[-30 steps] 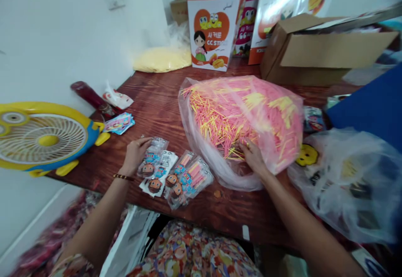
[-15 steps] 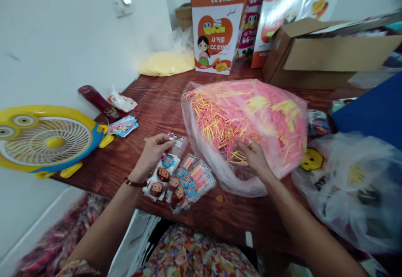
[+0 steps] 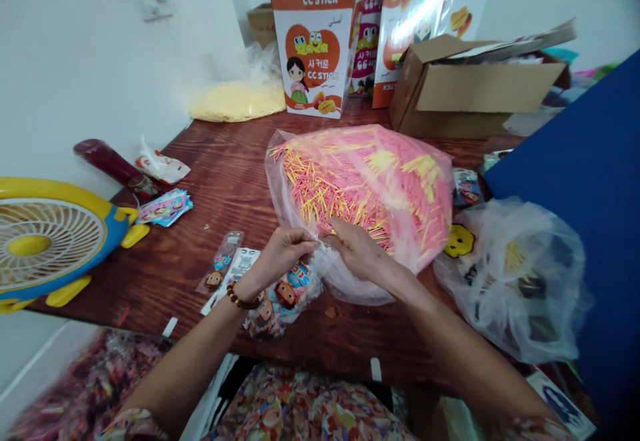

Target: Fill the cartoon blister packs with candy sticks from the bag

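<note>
A big clear bag (image 3: 380,181) full of thin pink and yellow sticks lies on the wooden table (image 3: 230,167). My two hands meet at its near opening. My left hand (image 3: 283,254), with a bead bracelet on the wrist, is pinched on a small clear packet that is mostly hidden by the fingers. Touching it from the right, my right hand (image 3: 357,249) is pinched on a few pink sticks. Under my left wrist lie filled packets with cartoon faces (image 3: 280,297). Two more packets (image 3: 223,264) lie to their left.
A yellow and blue fan (image 3: 45,241) stands at the left edge, with a dark red bottle (image 3: 107,161) and sticker packs (image 3: 165,207) behind it. CC Stick boxes (image 3: 313,41) and an open cardboard box (image 3: 465,87) stand at the back. A crumpled plastic bag (image 3: 515,281) and a blue board (image 3: 590,181) are at right.
My left hand picked a clear packet off the table and carried it right to the bag's mouth. My right hand came out of the sticks to meet it. The view swung right.
</note>
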A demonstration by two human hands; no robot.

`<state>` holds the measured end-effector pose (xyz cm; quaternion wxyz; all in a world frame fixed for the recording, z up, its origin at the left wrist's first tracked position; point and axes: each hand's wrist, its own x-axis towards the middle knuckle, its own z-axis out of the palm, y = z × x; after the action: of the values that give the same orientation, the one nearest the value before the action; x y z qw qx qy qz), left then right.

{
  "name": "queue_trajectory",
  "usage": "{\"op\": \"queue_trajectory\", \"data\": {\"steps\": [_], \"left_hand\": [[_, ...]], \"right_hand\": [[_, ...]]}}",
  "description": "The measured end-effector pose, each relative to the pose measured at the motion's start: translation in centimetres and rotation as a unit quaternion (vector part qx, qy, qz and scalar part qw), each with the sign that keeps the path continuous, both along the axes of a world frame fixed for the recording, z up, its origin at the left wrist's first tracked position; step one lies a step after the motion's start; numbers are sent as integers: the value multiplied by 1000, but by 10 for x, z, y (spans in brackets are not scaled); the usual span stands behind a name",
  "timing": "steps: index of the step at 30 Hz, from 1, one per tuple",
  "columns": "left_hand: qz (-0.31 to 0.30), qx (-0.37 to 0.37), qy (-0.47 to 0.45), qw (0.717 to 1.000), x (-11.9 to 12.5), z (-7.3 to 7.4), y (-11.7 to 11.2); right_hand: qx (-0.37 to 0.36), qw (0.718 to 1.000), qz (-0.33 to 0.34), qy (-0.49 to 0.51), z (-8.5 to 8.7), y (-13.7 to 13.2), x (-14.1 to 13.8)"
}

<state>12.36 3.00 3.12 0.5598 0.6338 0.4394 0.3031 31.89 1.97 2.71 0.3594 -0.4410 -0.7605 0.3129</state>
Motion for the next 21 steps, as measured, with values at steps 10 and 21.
{"op": "queue_trajectory", "data": {"steps": [10, 21], "left_hand": [[-5, 114, -13, 993, 8, 0, -7], [0, 56, -82, 995, 17, 0, -6]], "right_hand": [[-93, 873, -111, 466, 27, -4, -3], [-149, 806, -120, 560, 16, -10, -32]]}}
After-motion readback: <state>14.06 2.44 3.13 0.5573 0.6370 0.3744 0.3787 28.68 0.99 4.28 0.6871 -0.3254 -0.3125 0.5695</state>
